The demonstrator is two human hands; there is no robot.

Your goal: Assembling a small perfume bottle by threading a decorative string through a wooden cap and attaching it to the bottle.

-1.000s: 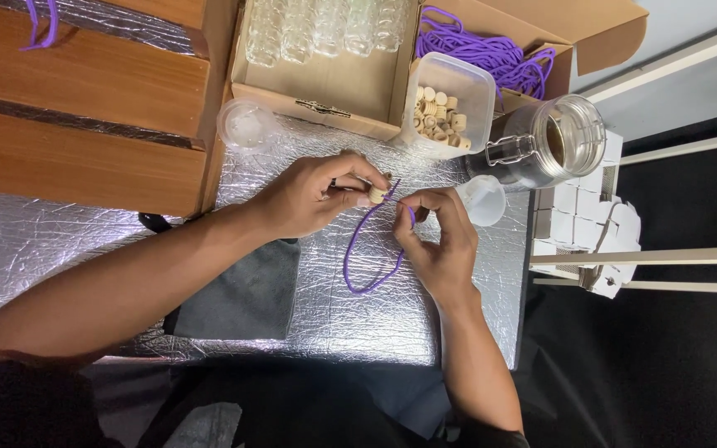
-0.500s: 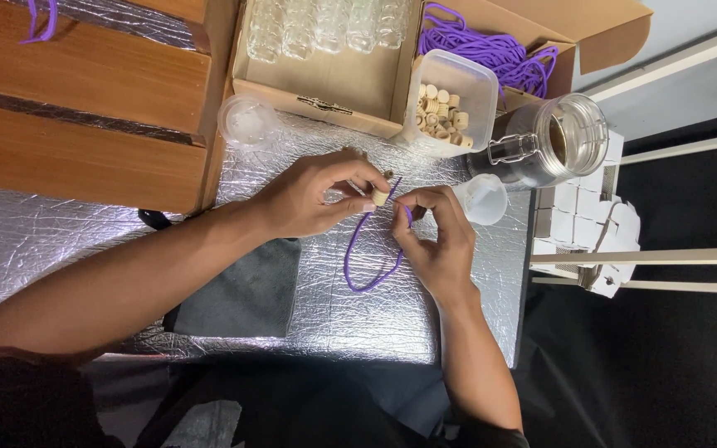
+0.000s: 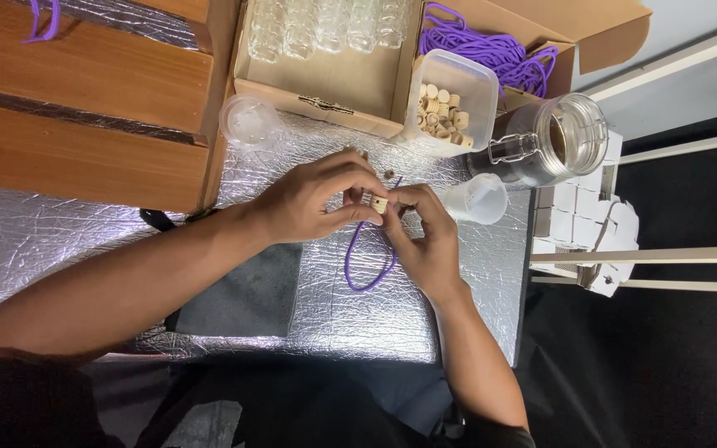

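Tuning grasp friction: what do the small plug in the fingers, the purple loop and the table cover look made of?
Plug: pale tan and matte, probably cork or wood. Purple cord: looks like soft fibre or plastic; it bends in a limp loop. Table cover: silvery, crinkled, shiny, likely foil-faced sheet.

Purple cord (image 3: 367, 265); pale tan cork (image 3: 380, 204); crinkled silver foil mat (image 3: 425, 307); brown wood boards (image 3: 85, 108).

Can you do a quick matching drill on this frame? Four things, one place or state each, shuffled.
Things:
1. small cork
2. purple cord loop
3. glass jar
4. clear tub of corks

Places or states:
A. on its side, right of the tub
B. pinched between both hands
C. lying on the silver mat below the hands
D. beside the cardboard box of small bottles

Pairs: 1-B, 2-C, 3-A, 4-D
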